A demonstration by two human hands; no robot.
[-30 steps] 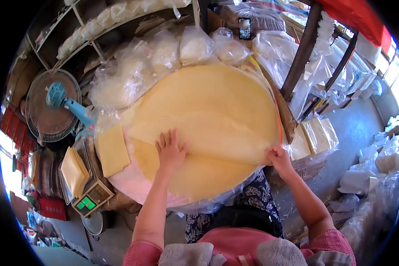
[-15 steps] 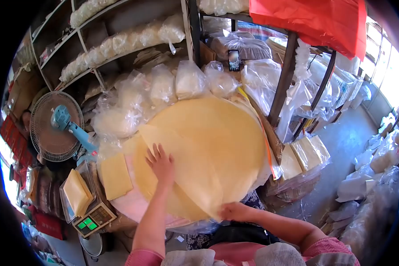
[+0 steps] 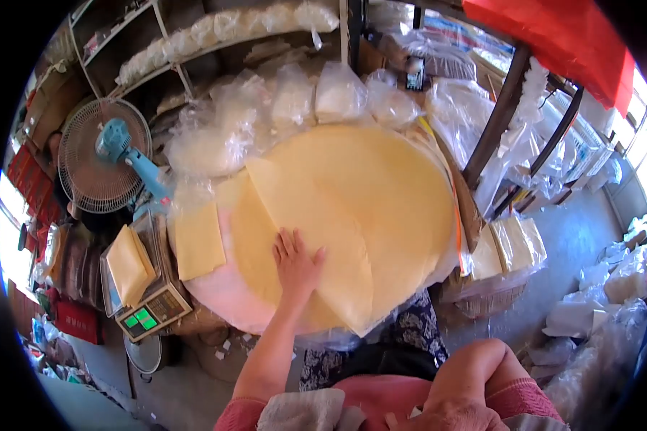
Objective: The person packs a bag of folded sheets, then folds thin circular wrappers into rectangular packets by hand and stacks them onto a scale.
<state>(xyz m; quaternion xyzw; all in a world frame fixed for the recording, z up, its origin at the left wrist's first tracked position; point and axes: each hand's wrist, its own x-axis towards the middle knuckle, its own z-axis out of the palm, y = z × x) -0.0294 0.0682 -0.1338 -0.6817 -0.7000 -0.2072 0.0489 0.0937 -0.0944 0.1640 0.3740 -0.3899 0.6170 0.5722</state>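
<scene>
A wide stack of thin, round, yellowish sheets (image 3: 410, 187) that look like bean-curd skin covers the table in front of me. The top sheet (image 3: 316, 215) is folded over, with a straight edge on the left and a pointed corner toward my body. My left hand (image 3: 297, 264) lies on this folded part, fingers spread, holding nothing. My right hand (image 3: 456, 418) is drawn back against my chest at the bottom edge of the view, off the sheets. Its fingers are mostly cut off or hidden. A flat rectangular folded sheet (image 3: 199, 241) lies left of the stack.
A digital scale (image 3: 153, 314) bearing folded yellow sheets (image 3: 129, 266) stands at left, below a fan (image 3: 104, 154). Filled plastic bags (image 3: 341, 93) line the table's back. A wooden post (image 3: 499, 115) rises at right, near wrapped packs (image 3: 507, 248). A phone (image 3: 415, 74) stands behind.
My right hand has left the sheet's near corner and pulled back to my chest. My left hand stays flat on the sheet, slightly nearer its near corner. The view has shifted.
</scene>
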